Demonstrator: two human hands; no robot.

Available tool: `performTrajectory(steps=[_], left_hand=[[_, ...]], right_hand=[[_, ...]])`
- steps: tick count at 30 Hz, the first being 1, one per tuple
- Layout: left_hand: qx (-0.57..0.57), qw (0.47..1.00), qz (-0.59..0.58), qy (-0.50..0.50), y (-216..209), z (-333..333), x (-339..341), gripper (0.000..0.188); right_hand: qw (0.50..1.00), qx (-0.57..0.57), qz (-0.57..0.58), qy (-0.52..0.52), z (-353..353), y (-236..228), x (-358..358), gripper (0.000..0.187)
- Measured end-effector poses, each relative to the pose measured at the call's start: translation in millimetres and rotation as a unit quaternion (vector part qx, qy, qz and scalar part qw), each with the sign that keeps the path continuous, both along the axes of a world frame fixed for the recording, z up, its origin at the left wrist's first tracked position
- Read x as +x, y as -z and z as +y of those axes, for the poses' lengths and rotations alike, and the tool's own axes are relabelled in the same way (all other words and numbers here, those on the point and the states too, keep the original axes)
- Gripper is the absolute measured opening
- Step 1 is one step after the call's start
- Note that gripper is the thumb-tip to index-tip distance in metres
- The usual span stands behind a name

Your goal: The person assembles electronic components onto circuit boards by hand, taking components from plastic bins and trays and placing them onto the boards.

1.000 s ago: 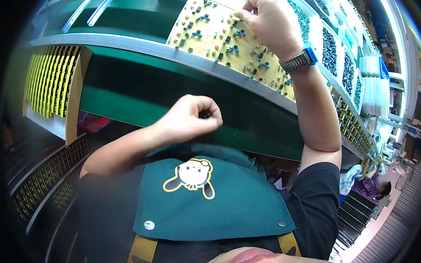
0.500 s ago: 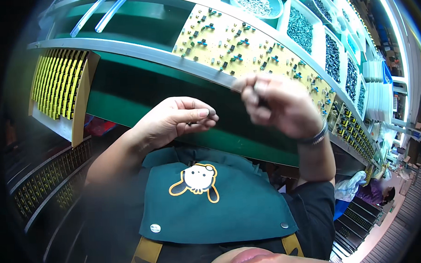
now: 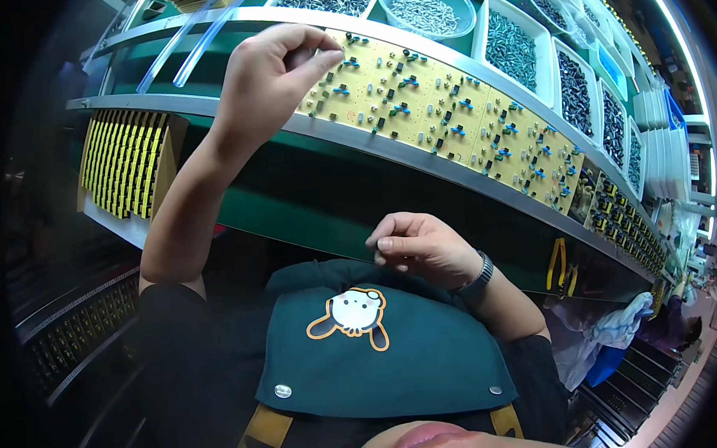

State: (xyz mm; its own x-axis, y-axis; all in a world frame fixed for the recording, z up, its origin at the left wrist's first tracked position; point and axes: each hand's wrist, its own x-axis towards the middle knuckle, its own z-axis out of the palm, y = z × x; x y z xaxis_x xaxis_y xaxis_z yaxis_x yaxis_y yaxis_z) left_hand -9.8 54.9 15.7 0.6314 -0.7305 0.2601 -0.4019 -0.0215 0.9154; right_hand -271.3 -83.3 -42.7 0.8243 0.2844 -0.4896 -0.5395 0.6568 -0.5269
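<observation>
My left hand reaches over the left end of a yellow circuit board panel, its thumb and forefinger pinched together above the edge. Whatever lies between those fingertips is too small to make out. Small black, green, blue and silver parts stand in rows across the panel. Lower down, in front of my apron, my right hand is held with its fingertips closed together. A dark bit seems to show at its fingertips, but its kind is unclear.
A metal rail runs along the panel's near side. Behind stand a white tray of green components and a round tub of silver ones. A carton of yellow-black parts is at left; yellow-handled pliers at right.
My left hand has moved up and away, from before the apron to the panel's left end. My right hand has come down from above the panel toward the apron.
</observation>
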Motion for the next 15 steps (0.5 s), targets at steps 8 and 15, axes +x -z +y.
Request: performTrajectory(steps=[8, 15], left_hand=[[0.151, 0.894, -0.413, -0.089, 11.4, -14.0, 9.6, 0.003], [0.120, 0.897, -0.419, -0.071, 16.1, -14.6, 18.4, 0.004]], right_hand=[[1.000, -0.011, -0.011, 0.013, -0.7, 1.6, -3.7, 0.017], [1.000, 0.006, -0.005, 0.028, 4.0, 1.6, -0.3, 0.015]])
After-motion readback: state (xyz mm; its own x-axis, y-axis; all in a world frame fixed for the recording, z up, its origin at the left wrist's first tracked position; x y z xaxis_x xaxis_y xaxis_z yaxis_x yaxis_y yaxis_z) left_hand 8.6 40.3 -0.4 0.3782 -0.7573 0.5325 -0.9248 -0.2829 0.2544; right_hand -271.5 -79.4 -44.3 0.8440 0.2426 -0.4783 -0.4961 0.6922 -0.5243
